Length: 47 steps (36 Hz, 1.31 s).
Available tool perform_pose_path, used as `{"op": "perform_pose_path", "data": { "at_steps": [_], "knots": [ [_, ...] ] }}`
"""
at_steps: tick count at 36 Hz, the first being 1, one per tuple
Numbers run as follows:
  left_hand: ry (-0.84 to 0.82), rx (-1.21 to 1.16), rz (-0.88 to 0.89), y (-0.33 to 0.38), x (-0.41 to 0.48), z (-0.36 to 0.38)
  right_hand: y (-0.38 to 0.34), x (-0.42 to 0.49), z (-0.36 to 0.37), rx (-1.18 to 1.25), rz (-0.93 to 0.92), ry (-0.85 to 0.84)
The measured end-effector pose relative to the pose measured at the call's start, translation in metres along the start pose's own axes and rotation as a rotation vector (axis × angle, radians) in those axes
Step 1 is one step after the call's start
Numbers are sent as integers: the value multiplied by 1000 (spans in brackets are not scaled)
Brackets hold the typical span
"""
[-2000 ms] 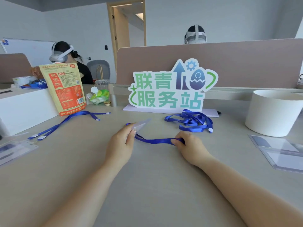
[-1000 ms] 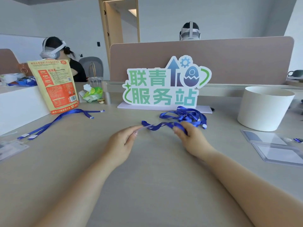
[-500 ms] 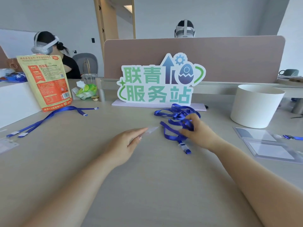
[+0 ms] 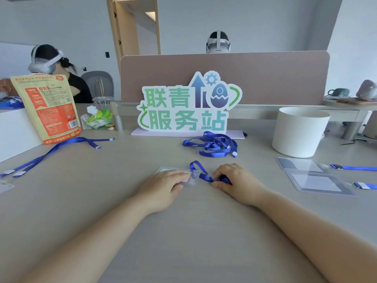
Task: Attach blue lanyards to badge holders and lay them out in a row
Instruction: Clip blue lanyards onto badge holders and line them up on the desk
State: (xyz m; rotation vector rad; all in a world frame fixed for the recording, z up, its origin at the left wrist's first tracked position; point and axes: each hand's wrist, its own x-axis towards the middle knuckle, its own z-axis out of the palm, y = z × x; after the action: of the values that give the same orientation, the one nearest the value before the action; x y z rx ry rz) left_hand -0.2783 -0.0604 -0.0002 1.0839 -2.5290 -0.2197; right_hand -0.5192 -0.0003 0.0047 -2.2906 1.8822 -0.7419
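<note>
A badge holder (image 4: 167, 170) lies mid-desk (image 4: 183, 231) under the left hand (image 4: 163, 187). A lanyard loop (image 4: 199, 170) runs from it to the right hand (image 4: 236, 181). Behind them a lanyard heap (image 4: 212, 145) lies just before the sign (image 4: 187, 107) at the far edge. Toward the right edge stands a tub (image 4: 297, 133), with two more holders (image 4: 318, 183) before it. Near the far left corner stands a pouch (image 4: 47, 109), with a stretched lanyard (image 4: 51, 152) before it.

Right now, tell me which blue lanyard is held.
The looped lanyard at table centre: the right hand grips it beside the badge holder under the left hand. The tangled pile by the sign and the long lanyard at left lie untouched.
</note>
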Motion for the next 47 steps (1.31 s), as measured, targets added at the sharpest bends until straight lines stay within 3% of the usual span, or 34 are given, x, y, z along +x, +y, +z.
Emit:
{"op": "perform_pose_path", "data": {
  "at_steps": [6, 13, 18, 26, 30, 34, 37, 42, 47],
  "knots": [
    [-2, -5, -37, 23, 13, 4, 5, -7, -9, -138, 29, 53],
    [8, -27, 41, 67, 45, 20, 21, -20, -49, 201, 288, 211],
    [-7, -99, 76, 68, 62, 35, 43, -22, -90, 316, 371, 339],
    [-10, -137, 90, 56, 72, 47, 70, 12, -157, 271, 351, 579],
    [-11, -132, 95, 48, 71, 53, 94, 40, -197, 48, 354, 661],
    [8, -151, 93, 46, 72, 55, 132, 66, -224, -295, 436, 539],
    [14, -155, 95, 46, 72, 54, 151, 76, -227, -415, 576, 379],
    [11, -149, 84, 46, 72, 53, 149, 86, -221, -396, 713, 142],
    [5, -140, 84, 49, 72, 51, 150, 87, -216, -273, 745, 211]
  ]
}}
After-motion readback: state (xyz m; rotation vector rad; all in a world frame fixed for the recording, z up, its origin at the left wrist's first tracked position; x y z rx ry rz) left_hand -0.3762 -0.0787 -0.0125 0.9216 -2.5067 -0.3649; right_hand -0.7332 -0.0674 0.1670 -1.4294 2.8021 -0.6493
